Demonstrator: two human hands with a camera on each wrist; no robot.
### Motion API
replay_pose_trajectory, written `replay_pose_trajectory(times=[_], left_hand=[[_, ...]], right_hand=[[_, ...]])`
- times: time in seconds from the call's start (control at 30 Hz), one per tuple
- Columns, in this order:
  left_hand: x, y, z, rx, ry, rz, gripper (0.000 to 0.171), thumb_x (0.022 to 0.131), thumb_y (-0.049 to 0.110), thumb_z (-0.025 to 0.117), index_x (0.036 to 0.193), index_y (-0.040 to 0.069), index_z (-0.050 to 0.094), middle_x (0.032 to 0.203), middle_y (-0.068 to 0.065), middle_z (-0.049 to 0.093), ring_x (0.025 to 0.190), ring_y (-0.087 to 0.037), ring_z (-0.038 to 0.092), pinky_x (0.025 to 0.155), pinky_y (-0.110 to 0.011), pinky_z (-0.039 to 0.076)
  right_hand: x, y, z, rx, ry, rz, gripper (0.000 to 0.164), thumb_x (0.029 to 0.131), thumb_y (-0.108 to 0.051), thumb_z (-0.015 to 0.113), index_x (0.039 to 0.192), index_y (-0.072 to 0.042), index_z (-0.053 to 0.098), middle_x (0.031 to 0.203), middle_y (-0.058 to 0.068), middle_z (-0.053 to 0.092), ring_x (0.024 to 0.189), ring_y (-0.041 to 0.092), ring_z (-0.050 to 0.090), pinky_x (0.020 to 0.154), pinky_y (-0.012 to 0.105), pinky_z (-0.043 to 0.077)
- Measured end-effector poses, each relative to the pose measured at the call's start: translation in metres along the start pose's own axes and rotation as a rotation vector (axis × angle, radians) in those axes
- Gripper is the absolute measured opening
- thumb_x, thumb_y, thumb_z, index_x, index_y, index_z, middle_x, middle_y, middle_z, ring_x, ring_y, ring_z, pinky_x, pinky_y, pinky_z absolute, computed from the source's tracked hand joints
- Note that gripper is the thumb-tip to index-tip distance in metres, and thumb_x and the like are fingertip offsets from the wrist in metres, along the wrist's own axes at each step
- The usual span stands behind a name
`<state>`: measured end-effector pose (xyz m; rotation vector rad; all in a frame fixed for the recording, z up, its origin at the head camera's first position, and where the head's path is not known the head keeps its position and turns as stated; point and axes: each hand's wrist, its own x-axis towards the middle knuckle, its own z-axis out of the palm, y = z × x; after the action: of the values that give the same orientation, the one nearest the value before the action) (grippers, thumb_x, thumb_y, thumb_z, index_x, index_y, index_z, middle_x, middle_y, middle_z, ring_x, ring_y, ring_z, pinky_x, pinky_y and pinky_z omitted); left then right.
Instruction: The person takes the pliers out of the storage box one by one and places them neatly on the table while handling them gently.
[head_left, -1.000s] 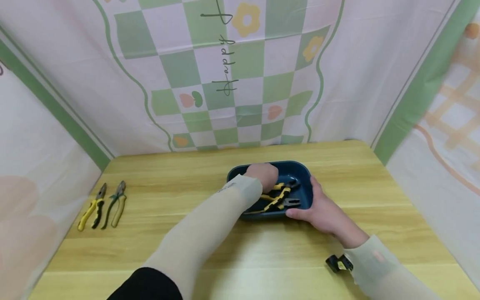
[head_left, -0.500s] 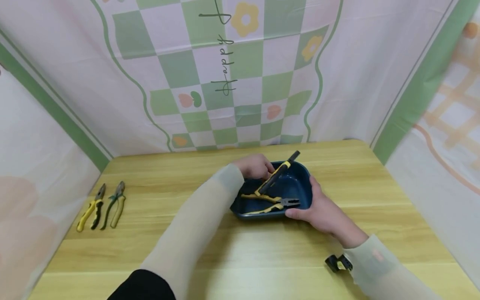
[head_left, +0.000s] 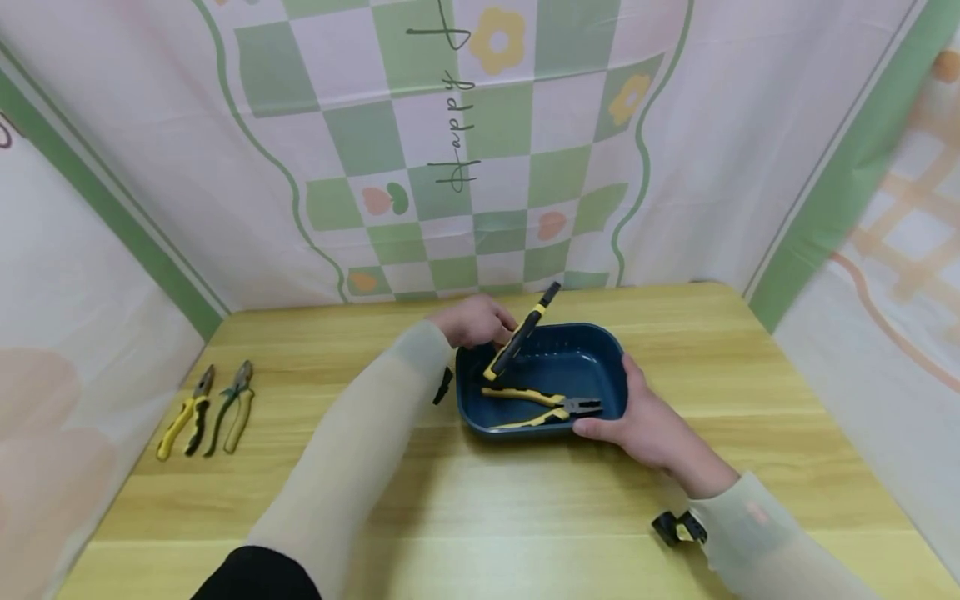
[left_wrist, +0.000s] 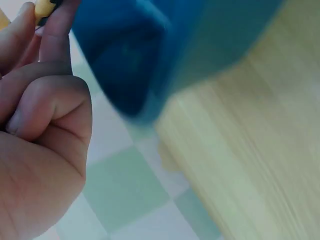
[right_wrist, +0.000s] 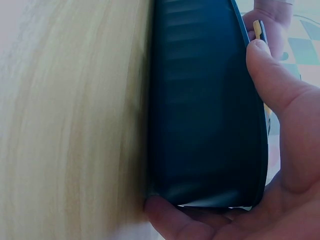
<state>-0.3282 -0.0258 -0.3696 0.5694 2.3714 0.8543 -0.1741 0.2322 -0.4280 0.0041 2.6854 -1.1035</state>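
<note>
A dark blue basin [head_left: 573,358] stands on the table. My left hand [head_left: 472,322], over the basin's back left corner, pinches a pair of pliers [head_left: 519,337] with black and yellow handles. These pliers tilt up above the basin, their head pointing toward the back wall. In the left wrist view, a bit of the yellow and black handle [left_wrist: 44,9] shows between the fingertips. Inside the basin lies another pair of pliers [head_left: 558,401], yellow-handled, with its handles spread. My right hand [head_left: 651,417] grips the basin's right end, thumb on the front rim; the right wrist view shows fingers below its outer wall [right_wrist: 210,110].
At the table's left lie yellow-and-black long-nose pliers [head_left: 199,402] and green-and-yellow pliers [head_left: 239,392], side by side. A small black camera [head_left: 678,527] sits at the right wrist. Patterned cloth [head_left: 420,133] hangs behind the table [head_left: 480,517].
My left hand has come up out of the basin with the black and yellow pliers, moving left and back. The right hand stays on the basin.
</note>
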Motion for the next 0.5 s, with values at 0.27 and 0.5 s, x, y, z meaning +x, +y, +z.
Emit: replay_pose_trajectory(times=[0.27,0.5], left_hand=[[-0.015,-0.031,-0.033,-0.140,0.072,-0.099,0.033,0.098,0.013,0.061,0.131,0.008,0.064,0.098,-0.008,0.070,0.048,-0.013,0.032,0.050,-0.026,0.030],[-0.034,-0.058,-0.058,-0.274,0.155,-0.122,0.033,0.098,0.011,0.061,0.130,0.006,0.065,0.095,-0.013,0.070,0.044,-0.011,0.030,0.046,-0.024,0.027]], right_hand=[[-0.001,0.002,0.000,-0.006,-0.001,-0.016,0.137,0.078,-0.063,0.077,0.154,-0.007,-0.022,0.156,0.038,0.010,0.136,0.055,0.025,0.105,0.068,0.025],[0.000,0.002,0.000,-0.011,0.001,-0.029,0.136,0.078,-0.063,0.077,0.154,-0.007,-0.021,0.155,0.038,0.011,0.136,0.055,0.026,0.104,0.068,0.026]])
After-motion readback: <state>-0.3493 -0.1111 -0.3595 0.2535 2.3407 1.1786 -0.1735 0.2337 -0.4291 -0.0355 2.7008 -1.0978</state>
